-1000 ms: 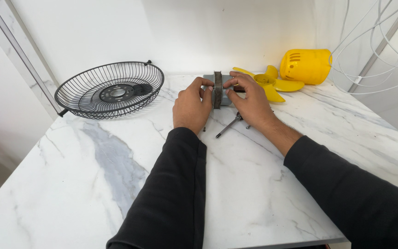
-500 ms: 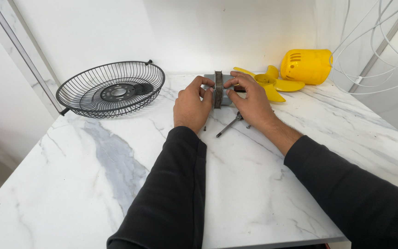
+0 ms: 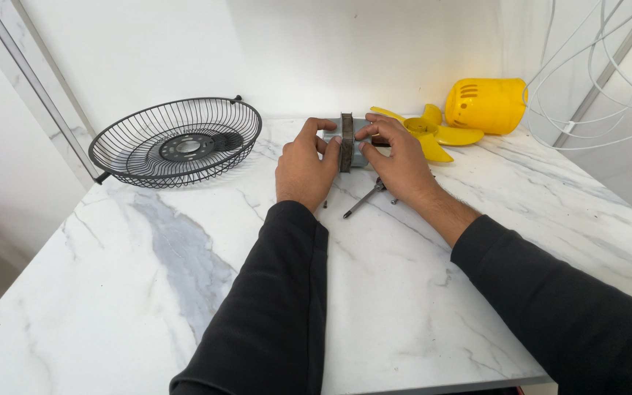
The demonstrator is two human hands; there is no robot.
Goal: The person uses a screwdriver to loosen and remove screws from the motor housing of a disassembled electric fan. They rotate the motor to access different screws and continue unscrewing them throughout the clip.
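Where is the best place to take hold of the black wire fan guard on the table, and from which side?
Probably the rim of the fan guard, from above on its near right edge. It lies open side up like a bowl, so fingers can hook over the rim wires. That edge is nearest the left hand.

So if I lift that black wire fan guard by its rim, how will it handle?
The black wire fan guard looks light for its size, being thin open wire. Probably stiff enough to keep its dish shape. Lying dome-down on the marble table, it may rock or slide if pushed.
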